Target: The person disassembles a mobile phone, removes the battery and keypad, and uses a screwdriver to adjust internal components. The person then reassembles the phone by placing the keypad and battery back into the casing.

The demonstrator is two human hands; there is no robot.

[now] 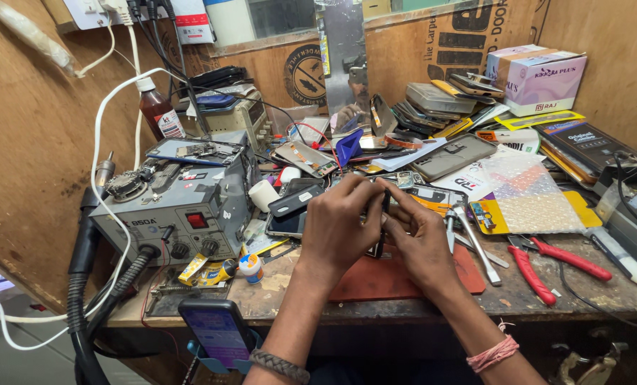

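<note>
My left hand [340, 224] and my right hand [422, 242] meet over a red-brown work mat [375, 279] at the front of the bench. Between them they hold a small dark phone [379, 214] on its edge; both sets of fingers wrap its top and most of it is hidden. A braided dark band is on my left wrist and pink thread on my right wrist.
A grey hot-air rework station [176, 207] with hose stands at the left. Red-handled pliers [546, 265], tweezers [475, 242], a bubble-wrap pouch [528, 196], phone parts and boxes [539, 78] crowd the right and back. A phone in a blue holder [217, 329] sits at the front edge.
</note>
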